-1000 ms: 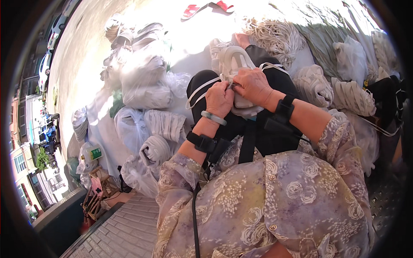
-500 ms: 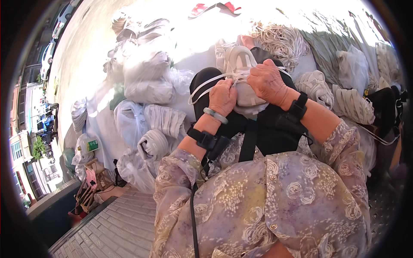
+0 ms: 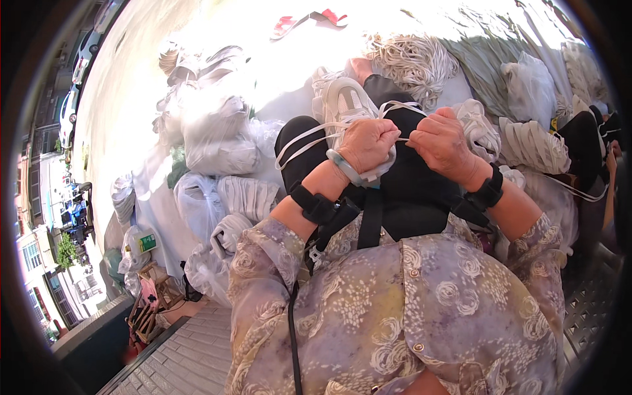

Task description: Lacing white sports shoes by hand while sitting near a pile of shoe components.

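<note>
A white and beige sneaker rests on my black-trousered lap, its toe pointing away from me. White shoelace loops out to the left of the shoe and over its right side. My left hand is closed on the lace and covers the rear part of the sneaker. To its right, my right hand pinches the lace too, with a short length stretched between the two fists. Both hands are just above my thighs.
A tangled heap of white laces lies beyond my knees. Bundled white shoe parts are at the right, near another person's arm. Plastic-wrapped bundles are piled at the left. Red and white pieces lie at the far side.
Both hands have come nearer to me and to the right, and the left has turned over the shoe's rear. The right hand has moved off the sneaker, drawing the lace out sideways.
</note>
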`<state>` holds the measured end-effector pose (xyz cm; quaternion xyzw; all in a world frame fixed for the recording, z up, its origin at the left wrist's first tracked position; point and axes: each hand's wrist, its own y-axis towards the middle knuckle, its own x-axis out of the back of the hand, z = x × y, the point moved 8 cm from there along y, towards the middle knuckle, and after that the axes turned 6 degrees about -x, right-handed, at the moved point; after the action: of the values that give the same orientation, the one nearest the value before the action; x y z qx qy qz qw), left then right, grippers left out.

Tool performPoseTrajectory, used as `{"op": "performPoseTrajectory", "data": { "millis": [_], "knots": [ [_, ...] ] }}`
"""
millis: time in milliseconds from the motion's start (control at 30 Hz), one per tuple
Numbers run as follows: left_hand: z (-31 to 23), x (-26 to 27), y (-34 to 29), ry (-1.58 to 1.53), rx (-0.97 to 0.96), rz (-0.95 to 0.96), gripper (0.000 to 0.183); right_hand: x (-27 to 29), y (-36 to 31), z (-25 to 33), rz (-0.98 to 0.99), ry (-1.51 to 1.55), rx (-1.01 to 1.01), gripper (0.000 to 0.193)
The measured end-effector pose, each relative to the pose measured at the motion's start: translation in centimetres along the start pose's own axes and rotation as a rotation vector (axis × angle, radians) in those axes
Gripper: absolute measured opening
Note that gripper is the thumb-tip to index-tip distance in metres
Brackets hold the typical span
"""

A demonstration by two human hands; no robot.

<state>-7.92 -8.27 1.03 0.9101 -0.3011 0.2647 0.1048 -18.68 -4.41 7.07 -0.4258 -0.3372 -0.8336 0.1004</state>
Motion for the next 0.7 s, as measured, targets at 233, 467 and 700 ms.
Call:
{"op": "performPoseTrajectory", "data": {
  "millis": [233,467,700],
  "knots": [
    [1.5,-0.2,-0.7,-0.232,0.039,0.059,0.01,-1.0,0.2,-0.2,0.011,0.073,-0.007,0.013],
    [2.6,4.9,-3.5,0.042,0.011,-0.269,0.007,-4.7,1.7,-0.6,0.07,0.159,-0.081,0.013],
    [1.6,3.0,-4.9,0.552,-0.144,-0.202,0.01,-9.2,-0.3,-3.6,0.391,0.145,-0.479,0.029]
  ]
}}
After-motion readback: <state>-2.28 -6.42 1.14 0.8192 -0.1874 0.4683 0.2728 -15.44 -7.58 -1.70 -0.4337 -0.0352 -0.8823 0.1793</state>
